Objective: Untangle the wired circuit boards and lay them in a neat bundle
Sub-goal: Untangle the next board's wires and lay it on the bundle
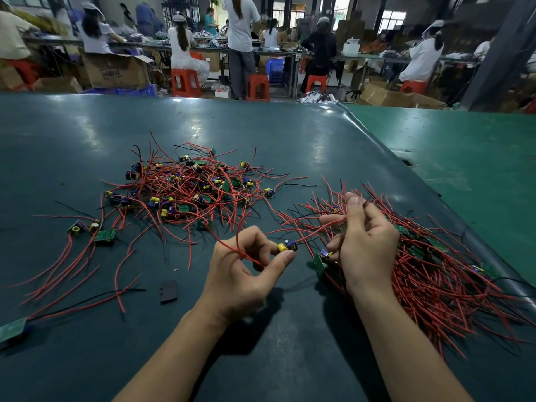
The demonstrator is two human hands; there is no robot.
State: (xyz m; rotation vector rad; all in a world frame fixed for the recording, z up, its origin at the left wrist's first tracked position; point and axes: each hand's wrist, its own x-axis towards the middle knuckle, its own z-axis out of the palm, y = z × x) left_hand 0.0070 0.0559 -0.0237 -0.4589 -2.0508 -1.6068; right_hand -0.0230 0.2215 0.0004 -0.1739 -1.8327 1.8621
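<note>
1. My left hand [242, 274] pinches one small board [288, 246] between thumb and forefinger, its red wire [232, 248] looping back over the knuckles. I judge the pinch sits at the board so the wire can trail free and straighten.
2. My right hand [365, 242] is curled round a sheaf of red wires [333, 220], thumb up against them. A green board [320, 264] hangs just below its fingers. I think the grip gathers the sorted pieces so their wires run one way.
3. The sorted bundle [441, 274] lies under and beyond my right hand, wires fanned toward me and to the right. It looks loosely aligned, not yet tidy.
4. The tangled pile [188, 190] sits ahead of my left hand, well apart from the bundle, which keeps sorted from unsorted.
5. A few stray boards [105, 235] lie left of my left hand on the tabletop [290, 134].
6. Plenty remains: the pile is large, so I judge the task is about midway.
</note>
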